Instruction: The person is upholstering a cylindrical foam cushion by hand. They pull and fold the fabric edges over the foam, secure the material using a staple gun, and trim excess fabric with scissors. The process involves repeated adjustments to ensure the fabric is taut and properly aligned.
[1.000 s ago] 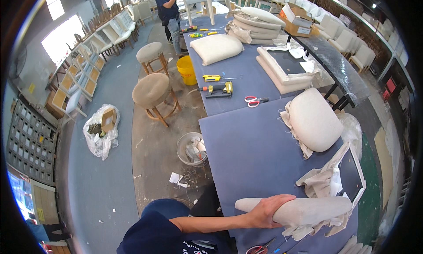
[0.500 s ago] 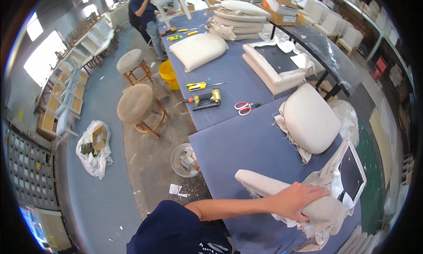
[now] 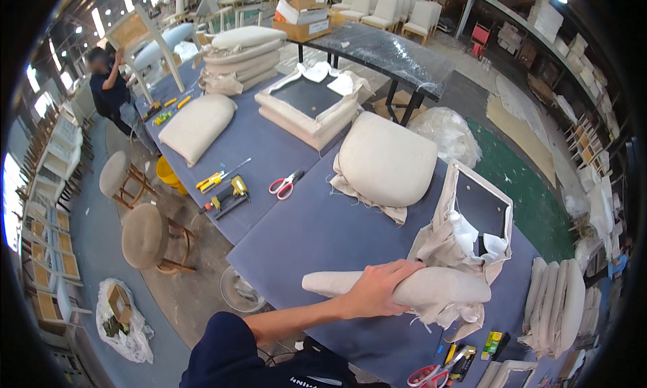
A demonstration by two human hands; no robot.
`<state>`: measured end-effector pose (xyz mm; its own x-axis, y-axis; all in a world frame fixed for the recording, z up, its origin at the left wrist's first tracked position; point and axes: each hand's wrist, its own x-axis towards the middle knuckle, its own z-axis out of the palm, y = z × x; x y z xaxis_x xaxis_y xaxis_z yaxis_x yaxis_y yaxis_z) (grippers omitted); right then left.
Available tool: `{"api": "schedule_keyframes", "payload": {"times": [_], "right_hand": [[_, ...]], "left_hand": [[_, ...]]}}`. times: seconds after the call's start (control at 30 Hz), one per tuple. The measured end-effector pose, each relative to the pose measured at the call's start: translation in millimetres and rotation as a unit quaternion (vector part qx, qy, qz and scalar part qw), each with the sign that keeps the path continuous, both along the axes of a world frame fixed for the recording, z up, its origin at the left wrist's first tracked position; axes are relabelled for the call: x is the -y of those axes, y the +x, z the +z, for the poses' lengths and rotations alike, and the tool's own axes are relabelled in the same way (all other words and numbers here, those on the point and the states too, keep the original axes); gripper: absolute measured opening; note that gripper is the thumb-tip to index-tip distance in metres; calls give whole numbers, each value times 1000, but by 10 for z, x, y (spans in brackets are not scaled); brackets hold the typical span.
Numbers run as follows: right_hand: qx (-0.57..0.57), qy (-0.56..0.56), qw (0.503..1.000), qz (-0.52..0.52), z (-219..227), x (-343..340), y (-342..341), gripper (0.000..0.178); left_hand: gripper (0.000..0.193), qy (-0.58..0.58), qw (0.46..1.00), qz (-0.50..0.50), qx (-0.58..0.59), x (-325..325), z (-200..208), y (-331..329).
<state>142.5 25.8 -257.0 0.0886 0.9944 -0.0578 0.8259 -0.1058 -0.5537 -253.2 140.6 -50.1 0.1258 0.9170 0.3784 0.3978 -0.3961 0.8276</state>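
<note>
A: Who and what fills the left side?
B: A co-worker [image 3: 109, 83] holds up a chair [image 3: 128, 34] at upper left; below, two stools [image 3: 144, 237] stand on the floor beside a blue table [image 3: 283, 250].

A: And the grip, lower center?
B: The left hand [image 3: 379, 291] closes over a pale cushion [image 3: 445, 285], its fingers across the upper side. The right hand is out of view, so its grip cannot be told.

A: How does the cushion look to handle?
B: Light, by its slim build, and soft on the face, perhaps stiffer inside; the matte fabric suggests little slip. The padded body seems the surer hold; the ragged cloth [image 3: 453, 316] hanging at its right end would likely sag or fray.

A: Where is there room?
B: Bare tabletop spreads above the cushion's left half, though the table's left edge runs near its tip. Below and to the right lie scissors [image 3: 426, 376]. Tighter still is the upper right, where a dark-backed seat [image 3: 481, 201] sits close; whether the two touch is unclear. A row of pads [image 3: 558, 307] bounds the far right.
</note>
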Motion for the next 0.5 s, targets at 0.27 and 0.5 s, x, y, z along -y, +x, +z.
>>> {"api": "schedule_keyframes", "payload": {"times": [0.27, 0.5], "right_hand": [[-201, 111, 967, 109, 768, -776, -1280, 32], [-329, 228, 912, 89, 1469, -1022, -1204, 28]], "left_hand": [[80, 21, 994, -49, 100, 635, 189, -15], [94, 47, 997, 48, 24, 952, 233, -65]]}}
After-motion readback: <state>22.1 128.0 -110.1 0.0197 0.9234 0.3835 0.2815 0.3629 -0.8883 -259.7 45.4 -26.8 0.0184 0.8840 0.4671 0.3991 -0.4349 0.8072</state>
